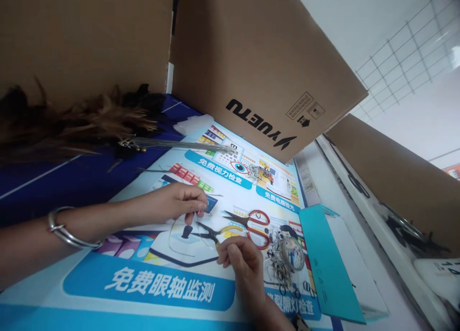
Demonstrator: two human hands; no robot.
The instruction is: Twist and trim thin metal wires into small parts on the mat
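- Two bare hands work above a white-and-blue printed sheet (143,285) with pictures and Chinese lettering, spread over the dark blue worktop (39,189).
- The left hand (190,204), a silver metal bangle (74,237) round its wrist, is narrow, thumb and fingertips pinched on a thin, pale wire (170,237).
- That wire hangs in a loose curve below the left hand and sweeps across toward the right hand (244,261).
- The right hand has its fingers curled in near the thumb; whether they grip the wire, I cannot tell.
- Between the hands lie dark-jawed pliers with yellow handles (230,229), partly behind the right hand.
- Just beyond them rest scissors with red loop handles (266,217) and dark blades, the blades slightly apart and pointing left.
- To the right of the scissors, small silvery metal pieces (280,268) are heaped around a round, clear dish (302,259).
- Beside that heap stands an open teal cardboard box (330,268).
- Farther back, a bundle of thin, grey, straight wires (179,144) lies near brown and black feathers (89,120).
- Behind stands a large brown cardboard panel (266,67) lettered "YUETU".
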